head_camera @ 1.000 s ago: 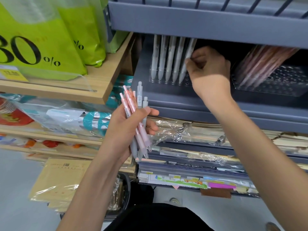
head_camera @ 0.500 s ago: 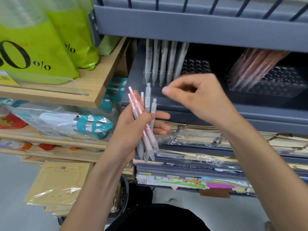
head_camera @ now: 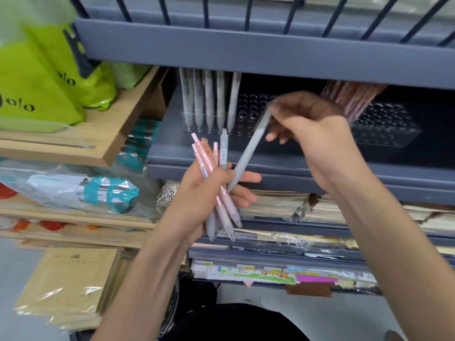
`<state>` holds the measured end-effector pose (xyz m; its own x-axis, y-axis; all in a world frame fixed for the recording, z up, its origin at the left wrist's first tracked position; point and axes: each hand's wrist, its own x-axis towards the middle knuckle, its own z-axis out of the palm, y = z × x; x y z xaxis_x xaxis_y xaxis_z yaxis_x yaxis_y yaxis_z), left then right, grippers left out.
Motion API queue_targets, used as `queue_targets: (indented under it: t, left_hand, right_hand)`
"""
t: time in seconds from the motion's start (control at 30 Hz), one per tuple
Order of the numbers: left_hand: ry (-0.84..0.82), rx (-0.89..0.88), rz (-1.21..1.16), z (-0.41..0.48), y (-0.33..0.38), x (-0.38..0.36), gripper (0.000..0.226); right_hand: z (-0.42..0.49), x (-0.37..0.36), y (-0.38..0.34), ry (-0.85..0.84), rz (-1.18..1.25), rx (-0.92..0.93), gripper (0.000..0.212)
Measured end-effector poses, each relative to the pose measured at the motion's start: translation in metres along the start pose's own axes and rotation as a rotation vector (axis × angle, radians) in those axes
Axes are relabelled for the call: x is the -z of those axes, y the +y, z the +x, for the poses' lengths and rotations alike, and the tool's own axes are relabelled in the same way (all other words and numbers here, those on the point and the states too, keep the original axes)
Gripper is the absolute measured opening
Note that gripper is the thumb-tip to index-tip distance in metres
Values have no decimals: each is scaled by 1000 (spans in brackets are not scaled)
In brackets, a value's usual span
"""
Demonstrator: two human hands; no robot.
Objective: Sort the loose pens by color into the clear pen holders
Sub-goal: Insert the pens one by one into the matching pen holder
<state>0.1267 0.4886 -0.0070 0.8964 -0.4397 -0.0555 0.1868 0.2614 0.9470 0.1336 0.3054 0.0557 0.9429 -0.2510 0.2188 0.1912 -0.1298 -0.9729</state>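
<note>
My left hand (head_camera: 204, 190) grips a bundle of pens (head_camera: 216, 178), mostly pink with a grey one among them, tips pointing down. My right hand (head_camera: 312, 129) pinches the top of one grey pen (head_camera: 248, 153), which slants down to the bundle with its tip still at my left fingers. On the grey shelf behind, a clear pen holder (head_camera: 248, 112) has several grey pens (head_camera: 209, 99) standing in its left holes. A second clear holder (head_camera: 384, 129) to the right carries pink pens (head_camera: 349, 97) leaning in it.
The grey shelf's upper lip (head_camera: 246, 52) overhangs both holders. Green bags (head_camera: 49, 77) sit on a wooden shelf (head_camera: 110, 134) to the left. Wrapped paper goods (head_camera: 295, 205) and envelopes (head_camera: 66, 281) fill the lower shelves.
My right hand left the grey pens in the holder, came down to the bundle and now draws one grey pen out of it. The view shifted slightly downward.
</note>
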Motion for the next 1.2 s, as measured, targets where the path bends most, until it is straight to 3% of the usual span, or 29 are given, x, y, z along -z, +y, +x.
queue_targets:
  t: [0.2, 0.3, 0.4, 0.57, 0.67, 0.8, 1.0, 1.2]
  left_hand:
    - [55, -17, 23, 3, -6, -4, 14]
    - [88, 11, -66, 1, -3, -3, 4]
    - [152, 22, -83, -2, -1, -1, 10]
    - [212, 30, -65, -9, 2, 9, 22]
    - [214, 31, -57, -14, 5, 14, 24]
    - [200, 40, -52, -20, 6, 22, 13]
    - [159, 27, -17, -29, 5, 33, 30]
    - [147, 10, -71, -33, 3, 45, 10]
  right_hand:
    - [-9, -1, 14, -189, -45, -115, 4]
    - [6, 0, 9, 33, -3, -22, 11]
    - [22, 2, 6, 279, 18, 136, 23]
    - [43, -13, 13, 365, 80, 131, 23]
    - [55, -19, 17, 386, -137, 113, 37]
    - [62, -23, 19, 293, -490, 141, 32]
    - [77, -35, 6, 114, -877, 156, 30]
    - [83, -41, 7, 122, -930, 56, 28]
